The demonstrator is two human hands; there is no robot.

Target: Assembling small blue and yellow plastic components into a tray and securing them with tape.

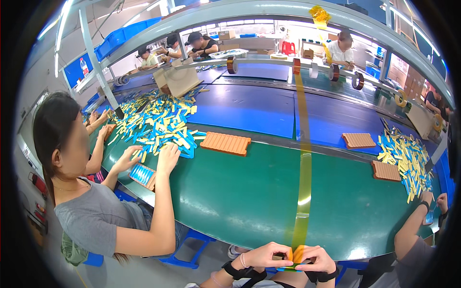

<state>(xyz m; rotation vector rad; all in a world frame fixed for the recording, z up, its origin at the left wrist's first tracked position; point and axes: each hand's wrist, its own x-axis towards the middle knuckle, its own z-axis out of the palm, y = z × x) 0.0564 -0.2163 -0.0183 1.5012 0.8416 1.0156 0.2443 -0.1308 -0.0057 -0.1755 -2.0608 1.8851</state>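
At the table's near edge, my left hand [268, 255] and my right hand [318, 259] are close together, both with bent, closed fingers. Between them they grip a small orange piece [298, 253] with blue and green showing beneath; the fingers hide most of it, so its full shape cannot be made out. A long strip of see-through amber tape [303, 192] comes down across the green table [235, 192] and ends at my hands. Its far end reaches up to a tape roll [297, 66] on the overhead bar.
Ribbed orange trays [225, 144] lie on the table, with piles of blue and yellow strips at left [163, 127] and right [406, 156]. A co-worker at left handles a tray [142, 175] of blue strips. Another person's arms [413, 221] reach in at right.
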